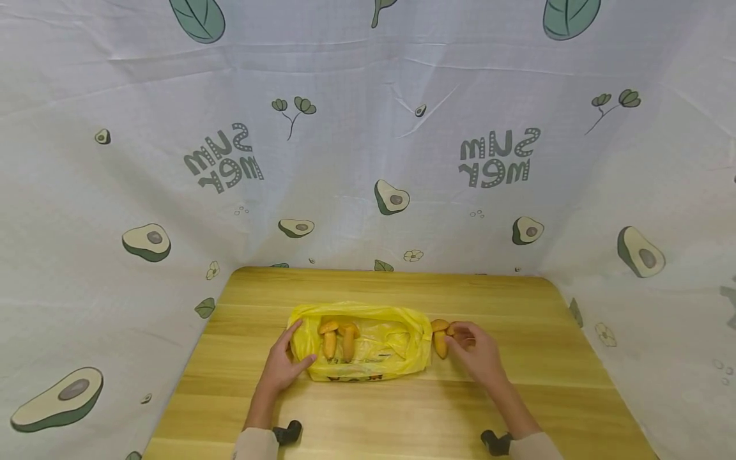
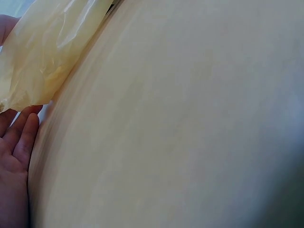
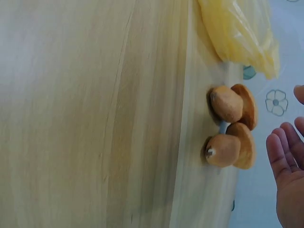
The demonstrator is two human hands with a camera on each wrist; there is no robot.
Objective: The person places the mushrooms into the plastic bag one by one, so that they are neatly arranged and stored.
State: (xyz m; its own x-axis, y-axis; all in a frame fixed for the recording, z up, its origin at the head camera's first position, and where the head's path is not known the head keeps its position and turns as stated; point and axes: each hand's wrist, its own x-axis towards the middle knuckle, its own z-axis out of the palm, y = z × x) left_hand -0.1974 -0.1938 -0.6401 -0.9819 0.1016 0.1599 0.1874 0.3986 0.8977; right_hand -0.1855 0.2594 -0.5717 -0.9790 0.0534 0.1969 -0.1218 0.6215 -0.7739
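A yellow plastic bag (image 1: 368, 370) lies on the table with its wide mouth facing up. Inside, toward the left end, two orange-brown mushrooms (image 1: 329, 342) sit side by side. My left hand (image 1: 282, 364) spreads around the bag's left end, thumb over the near side. Seen from the left wrist, its fingers (image 2: 26, 135) are fairly straight against the bag's end. Just past the bag's right end, two more mushrooms (image 3: 225, 149) lie next to each other on the table. My right hand (image 1: 477, 354) is beside them, fingers extended and overlapping one in the head view.
The light wooden table (image 1: 402, 421) has rounded far corners. Close behind and along both sides hangs a white curtain (image 1: 345, 153) printed with avocados, leaves and lettering. Black wrist mounts (image 1: 289, 433) sit on both wrists.
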